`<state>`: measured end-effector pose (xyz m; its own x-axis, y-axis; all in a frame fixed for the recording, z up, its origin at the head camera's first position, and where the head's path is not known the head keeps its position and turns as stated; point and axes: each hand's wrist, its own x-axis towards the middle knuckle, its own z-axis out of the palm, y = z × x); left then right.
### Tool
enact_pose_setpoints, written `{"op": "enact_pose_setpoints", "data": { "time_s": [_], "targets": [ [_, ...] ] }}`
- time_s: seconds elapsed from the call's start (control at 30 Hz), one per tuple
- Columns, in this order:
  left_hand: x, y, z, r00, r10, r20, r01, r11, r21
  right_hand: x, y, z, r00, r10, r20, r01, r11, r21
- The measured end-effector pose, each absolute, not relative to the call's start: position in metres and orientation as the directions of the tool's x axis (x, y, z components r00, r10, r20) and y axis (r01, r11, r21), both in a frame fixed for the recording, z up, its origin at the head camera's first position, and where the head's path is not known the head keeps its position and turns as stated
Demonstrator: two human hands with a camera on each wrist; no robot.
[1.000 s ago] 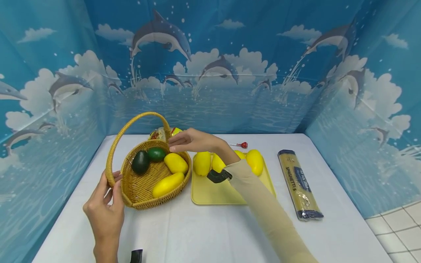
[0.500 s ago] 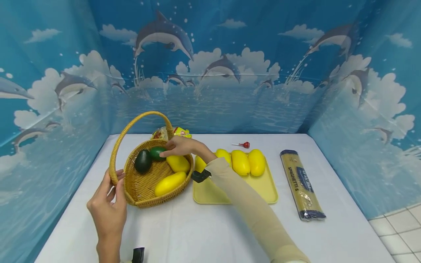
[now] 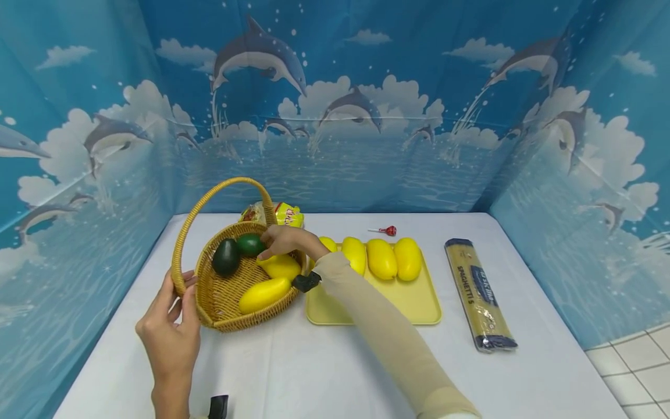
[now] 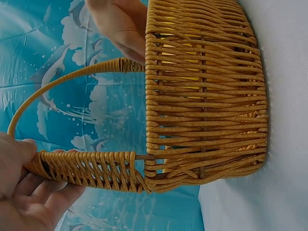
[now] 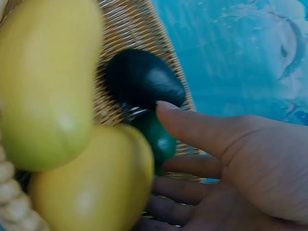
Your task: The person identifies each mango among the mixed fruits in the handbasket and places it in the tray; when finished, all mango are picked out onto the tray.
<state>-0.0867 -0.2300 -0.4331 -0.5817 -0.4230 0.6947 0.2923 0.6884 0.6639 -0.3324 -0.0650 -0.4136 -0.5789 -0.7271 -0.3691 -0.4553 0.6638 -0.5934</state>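
Note:
A wicker basket [image 3: 220, 305] with a tall handle [image 3: 191, 224] stands at the left of the table. It holds a dark avocado [image 3: 226, 257], a smaller green avocado-like fruit [image 3: 250, 245] and two yellow mangoes, one by the right rim [image 3: 282, 268] and one in front [image 3: 264, 295]. My left hand [image 3: 171, 337] grips the handle's near end between thumb and fingers; the left wrist view shows the same hold. Inside the basket, my right hand [image 3: 285, 240] reaches over the rim mango. In the right wrist view its fingers [image 5: 185, 190] lie loosely extended beside that mango [image 5: 96, 183], thumb apart.
Right of the basket, a yellow tray [image 3: 398, 305] bears several mangoes [image 3: 381, 259]. Behind it lies a red lollipop [image 3: 389, 231]. A spaghetti pack [image 3: 478, 294] is on the right. Snack bags [image 3: 288, 215] sit behind the basket. A dolphin-print curtain [image 3: 335, 169] encloses the table.
My right hand has moved from above the basket's right rim down and left into the basket, beside the green fruit and rim mango. The left hand keeps its grip on the handle.

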Motion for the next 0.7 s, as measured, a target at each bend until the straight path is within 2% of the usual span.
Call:
{"op": "enact_pose_setpoints", "data": {
  "time_s": [0.17,0.3,0.53,0.7],
  "targets": [
    [-0.0866,-0.2301,-0.4327,-0.581,-0.423,0.696,0.299,0.684,0.665,-0.3349,-0.0708,-0.4210,-0.616,-0.660,-0.431,-0.426,0.739,-0.522],
    [-0.0867,-0.2299,-0.4331,-0.580,-0.425,0.695,0.296,0.684,0.666,-0.3338,-0.0721,-0.4207,-0.632,-0.650,-0.421,-0.418,0.744,-0.521],
    [-0.0872,-0.2305,-0.4346,-0.584,-0.424,0.692,0.294,0.684,0.668,-0.3317,-0.0749,-0.4151,-0.648,-0.593,-0.478,-0.342,0.787,-0.514],
    [-0.0875,-0.2304,-0.4341,-0.580,-0.428,0.693,0.299,0.679,0.670,-0.3332,-0.0753,-0.4166,-0.648,-0.601,-0.469,-0.351,0.781,-0.516]
  ]
}}
